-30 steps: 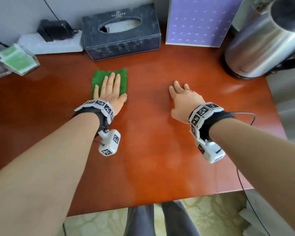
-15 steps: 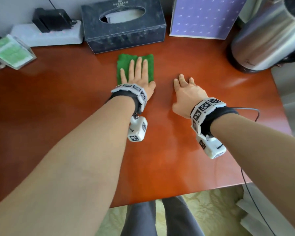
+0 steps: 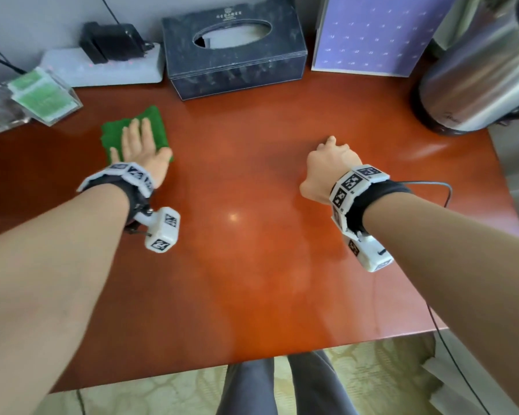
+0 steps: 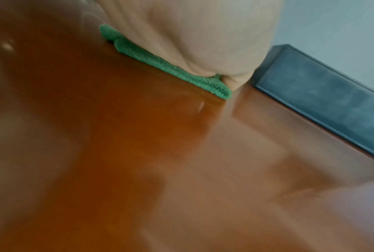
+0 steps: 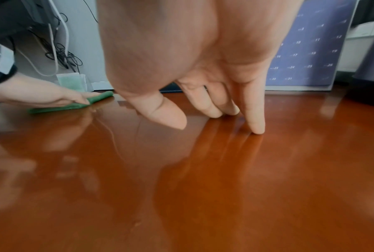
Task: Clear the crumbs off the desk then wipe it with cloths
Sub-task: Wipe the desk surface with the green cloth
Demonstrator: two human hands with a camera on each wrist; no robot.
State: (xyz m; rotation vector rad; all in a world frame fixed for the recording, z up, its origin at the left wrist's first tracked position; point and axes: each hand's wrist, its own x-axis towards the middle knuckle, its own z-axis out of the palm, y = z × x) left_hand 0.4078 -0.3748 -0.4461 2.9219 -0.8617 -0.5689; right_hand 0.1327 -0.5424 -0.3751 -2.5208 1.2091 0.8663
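Purple calendar board (image 5: 306, 51), beyond the right grip (image 5: 203, 117): dates legible — 10, 11, 12, 16–19, 23–26, 30, 31. Tissue box (image 3: 234, 52) lid print too small to read.

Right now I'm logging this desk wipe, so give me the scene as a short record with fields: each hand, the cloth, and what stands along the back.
left hand: flat, fingers straight, pressing on the cloth
cloth: green, lying on the desk left of centre
right hand: holds nothing; fingertips on the bare desk
desk: glossy reddish wood; no crumbs seen
back row: power strip, tissue box, calendar, kettle
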